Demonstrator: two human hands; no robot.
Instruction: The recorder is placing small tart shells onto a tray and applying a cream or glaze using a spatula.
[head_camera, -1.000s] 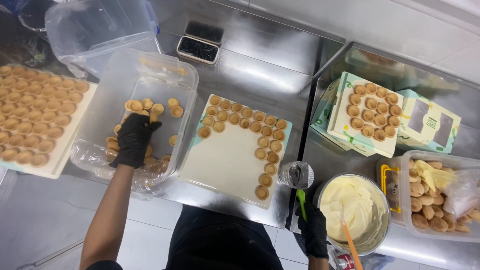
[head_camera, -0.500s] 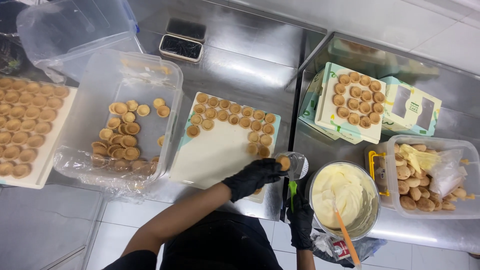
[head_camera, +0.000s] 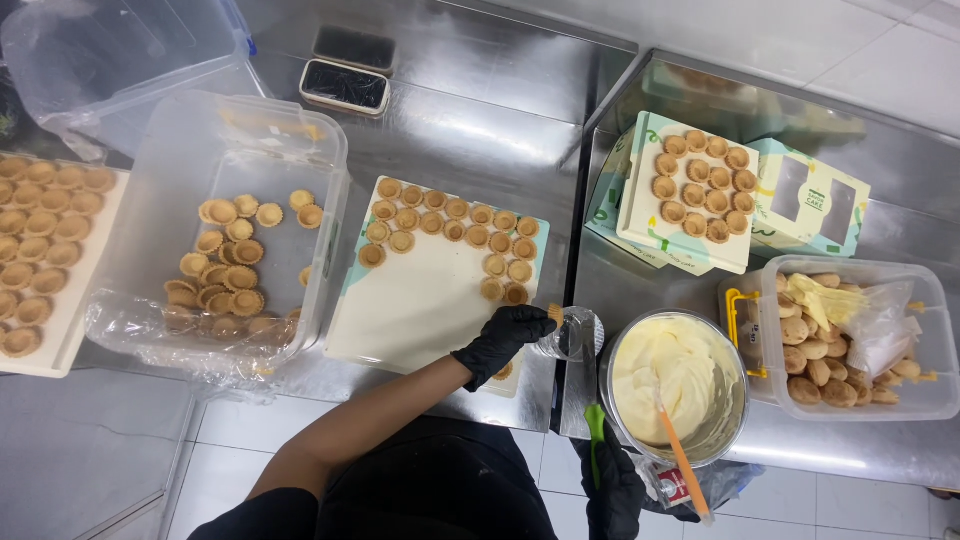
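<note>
Our left hand (head_camera: 503, 338), in a black glove, closes its grip on a small fluted tart shell (head_camera: 554, 315) over the white board's (head_camera: 420, 300) right edge, beside a crinkled clear piping bag (head_camera: 575, 335). Our right hand (head_camera: 612, 492) clasps a green handle (head_camera: 595, 440) by the round steel bowl of cream (head_camera: 675, 385) on the steel table (head_camera: 480, 130).

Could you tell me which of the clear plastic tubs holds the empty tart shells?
The large clear tub left of the white board; the smaller tub at far right holds biscuits and a bag instead.
</note>
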